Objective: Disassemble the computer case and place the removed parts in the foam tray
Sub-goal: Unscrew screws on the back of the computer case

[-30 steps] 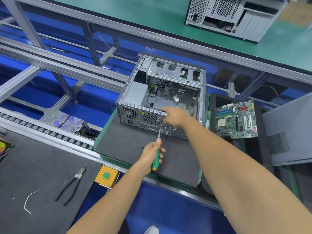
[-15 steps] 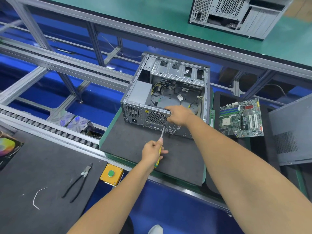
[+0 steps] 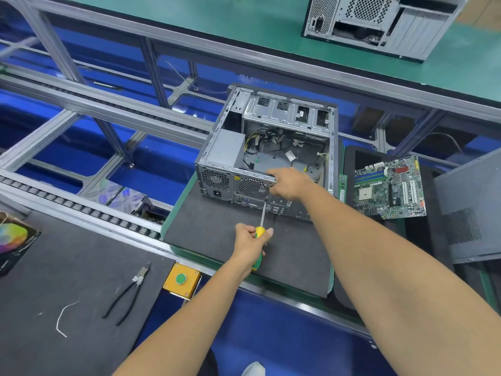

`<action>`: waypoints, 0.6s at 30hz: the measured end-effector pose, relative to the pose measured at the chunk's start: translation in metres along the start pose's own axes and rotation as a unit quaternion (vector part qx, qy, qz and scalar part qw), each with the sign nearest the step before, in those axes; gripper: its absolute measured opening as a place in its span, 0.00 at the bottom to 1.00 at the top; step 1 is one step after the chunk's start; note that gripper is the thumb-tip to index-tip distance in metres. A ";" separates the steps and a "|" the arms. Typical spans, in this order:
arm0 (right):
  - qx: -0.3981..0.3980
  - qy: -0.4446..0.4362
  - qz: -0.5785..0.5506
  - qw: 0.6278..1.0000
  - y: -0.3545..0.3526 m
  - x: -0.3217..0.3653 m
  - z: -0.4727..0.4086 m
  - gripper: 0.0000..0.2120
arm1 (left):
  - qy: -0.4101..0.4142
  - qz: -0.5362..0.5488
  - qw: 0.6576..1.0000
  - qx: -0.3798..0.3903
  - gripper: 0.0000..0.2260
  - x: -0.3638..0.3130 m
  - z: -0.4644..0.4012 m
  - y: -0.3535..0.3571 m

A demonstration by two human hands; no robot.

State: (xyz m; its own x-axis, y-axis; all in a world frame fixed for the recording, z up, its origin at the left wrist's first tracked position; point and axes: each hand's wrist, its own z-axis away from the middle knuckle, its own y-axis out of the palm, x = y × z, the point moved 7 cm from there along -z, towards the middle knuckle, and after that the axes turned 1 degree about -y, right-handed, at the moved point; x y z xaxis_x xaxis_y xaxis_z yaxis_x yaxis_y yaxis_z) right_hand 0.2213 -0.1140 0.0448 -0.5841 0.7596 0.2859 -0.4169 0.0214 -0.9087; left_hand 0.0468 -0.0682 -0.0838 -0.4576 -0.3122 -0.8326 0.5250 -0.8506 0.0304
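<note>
An open grey computer case (image 3: 268, 147) lies on its side on a dark foam pad (image 3: 217, 234), loose cables inside. My right hand (image 3: 288, 184) grips the top edge of the case's rear panel, next to the round fan grille (image 3: 250, 187). My left hand (image 3: 250, 241) holds a yellow-green screwdriver (image 3: 259, 240); its shaft points up at the rear panel just below my right hand. A removed green motherboard (image 3: 389, 188) lies on the black foam tray (image 3: 363, 158) to the right of the case.
A grey side panel (image 3: 471, 207) lies at the far right. Black pliers (image 3: 127, 294) and a white wire scrap (image 3: 63, 316) rest on the near left mat beside a yellow button box (image 3: 181, 279). A second case (image 3: 379, 21) stands on the far green bench. Roller conveyor rails run left.
The view has shifted slightly. My left hand has pulled the screwdriver back a little from the rear panel; my right hand stays on the case edge.
</note>
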 end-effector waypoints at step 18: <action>0.002 0.001 -0.001 1.000 0.000 0.000 0.001 0.28 | -0.134 0.165 0.970 0.115 0.20 0.011 0.001 0.005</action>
State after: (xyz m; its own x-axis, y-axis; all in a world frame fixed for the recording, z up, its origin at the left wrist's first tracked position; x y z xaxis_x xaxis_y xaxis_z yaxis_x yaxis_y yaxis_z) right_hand 0.2208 -0.1142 0.0452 -0.5818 0.7607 0.2880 -0.4209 0.0215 -0.9069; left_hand 0.0436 -0.0760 -0.0925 -0.4781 -0.6566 -0.5834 0.5145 -0.7477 0.4199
